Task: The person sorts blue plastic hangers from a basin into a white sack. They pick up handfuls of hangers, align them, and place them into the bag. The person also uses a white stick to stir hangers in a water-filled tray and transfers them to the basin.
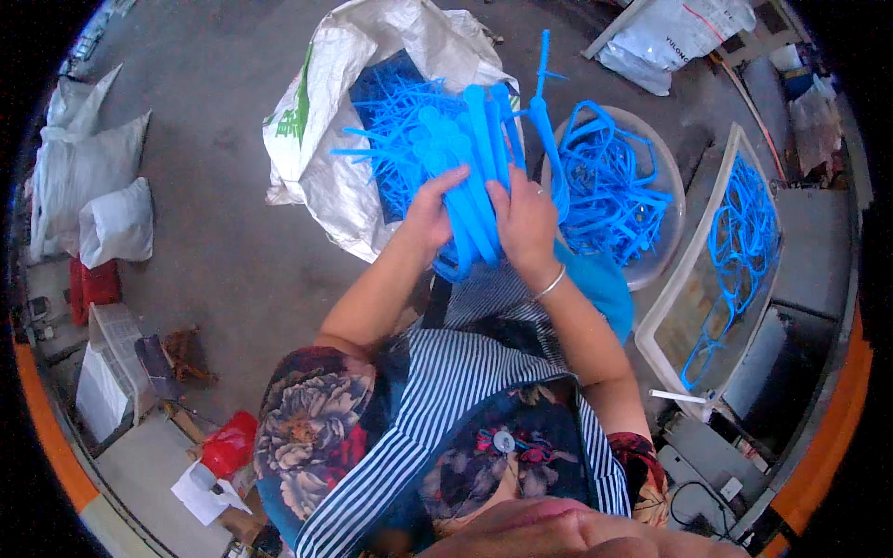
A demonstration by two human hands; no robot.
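Both my hands grip a bundle of long blue plastic strips with rounded ends, over the near edge of a white woven sack. My left hand is closed round its left side, the thumb lying on top. My right hand, a bangle at its wrist, closes on the right side. A thin branched blue sprue stands up beside the bundle, near my right fingers; whether I hold it I cannot tell. Many thin blue pieces fill the sack's mouth.
Right of the sack stands a clear round tub with tangled blue sprues. Farther right, a pale-rimmed tray carries more sprues. White sacks lie at far left; another bag is at back right. A red bag sits at lower left.
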